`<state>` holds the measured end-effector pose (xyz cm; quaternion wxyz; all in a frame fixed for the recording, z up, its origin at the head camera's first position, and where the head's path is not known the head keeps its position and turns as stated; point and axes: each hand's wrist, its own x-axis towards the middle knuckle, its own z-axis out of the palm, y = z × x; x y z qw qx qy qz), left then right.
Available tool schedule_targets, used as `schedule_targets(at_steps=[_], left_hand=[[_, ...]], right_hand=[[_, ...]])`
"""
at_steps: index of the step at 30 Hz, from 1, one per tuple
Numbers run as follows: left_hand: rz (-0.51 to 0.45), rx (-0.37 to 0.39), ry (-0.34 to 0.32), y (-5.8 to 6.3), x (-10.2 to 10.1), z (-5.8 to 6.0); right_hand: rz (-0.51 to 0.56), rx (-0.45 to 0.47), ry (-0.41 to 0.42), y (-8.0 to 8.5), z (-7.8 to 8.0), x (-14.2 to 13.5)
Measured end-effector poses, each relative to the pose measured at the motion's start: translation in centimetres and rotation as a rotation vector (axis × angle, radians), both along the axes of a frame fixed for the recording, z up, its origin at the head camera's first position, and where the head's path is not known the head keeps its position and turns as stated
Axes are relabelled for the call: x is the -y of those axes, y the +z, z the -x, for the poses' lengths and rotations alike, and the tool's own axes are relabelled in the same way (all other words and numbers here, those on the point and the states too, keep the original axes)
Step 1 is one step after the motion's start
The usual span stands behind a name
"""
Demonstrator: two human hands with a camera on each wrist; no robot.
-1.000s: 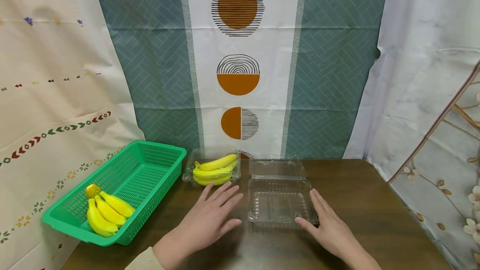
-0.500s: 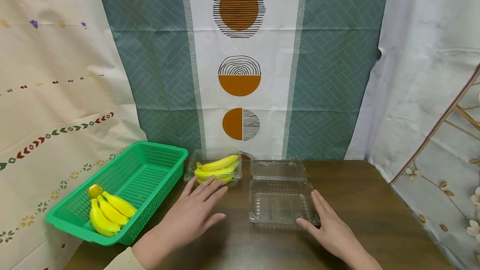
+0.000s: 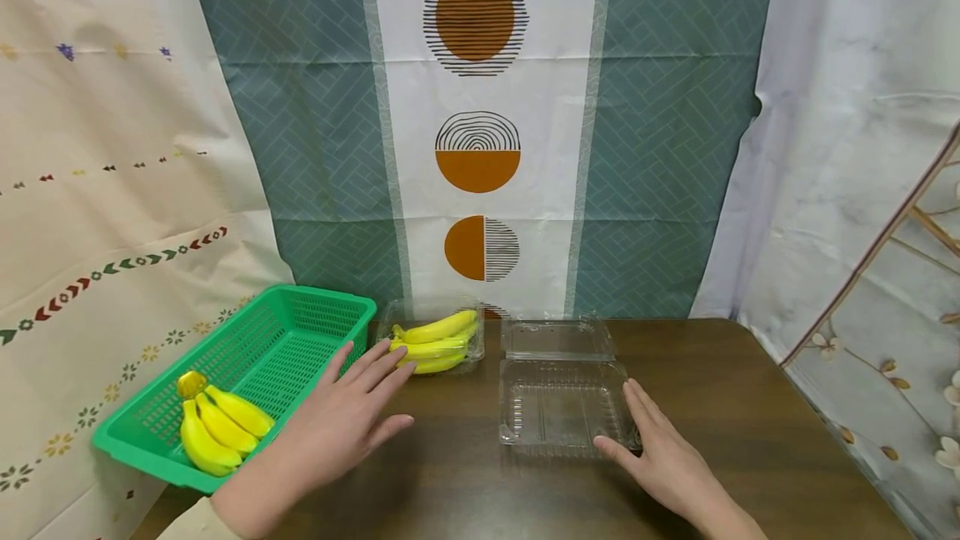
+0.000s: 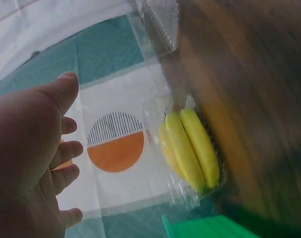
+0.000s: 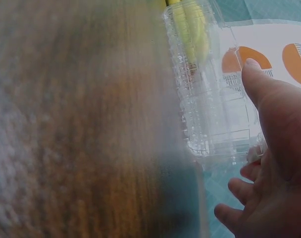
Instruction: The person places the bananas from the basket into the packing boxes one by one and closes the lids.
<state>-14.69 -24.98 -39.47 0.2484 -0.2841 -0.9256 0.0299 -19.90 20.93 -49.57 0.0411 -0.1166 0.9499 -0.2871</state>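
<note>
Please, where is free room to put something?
The brown table is bare right of the right hand, and between the left hand and the open, clear plastic container. Crowded back left: the green plastic basket beside the clear plastic box of yellow bananas.

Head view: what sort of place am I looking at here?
Probably an indoor work corner screened off with hangings, though the room beyond is hidden. Patterned cloth hangs behind a brown table, which bears a green basket with a banana bunch inside.

No lettering, label, brand, number or sign can be read — not in any view (wrist cameras included).
</note>
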Motion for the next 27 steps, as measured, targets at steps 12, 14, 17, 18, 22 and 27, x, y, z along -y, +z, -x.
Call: schedule_targets(at_steps=[12,14,17,18,22,27], left_hand=[[0.011,0.070,0.076,1.3,2.7,-0.8],[0.013,0.076,0.087,1.5,3.0,-0.8],[0.017,0.077,0.094,1.6,3.6,-0.8],[0.019,0.078,0.095,1.6,3.8,-0.8],[0.014,0.083,0.106,1.6,4.6,-0.8],[0.006,0.056,0.104,1.5,5.9,-1.0]], right_hand=[[0.012,0.006,-0.002,0.0,0.0,-0.2],[0.011,0.005,-0.003,-0.1,0.0,-0.2],[0.010,0.001,-0.005,-0.1,0.0,-0.3],[0.010,0.000,-0.005,-0.1,0.0,-0.3],[0.014,0.000,-0.004,-0.1,0.0,-0.2],[0.013,-0.002,0.000,-0.2,0.0,-0.2]])
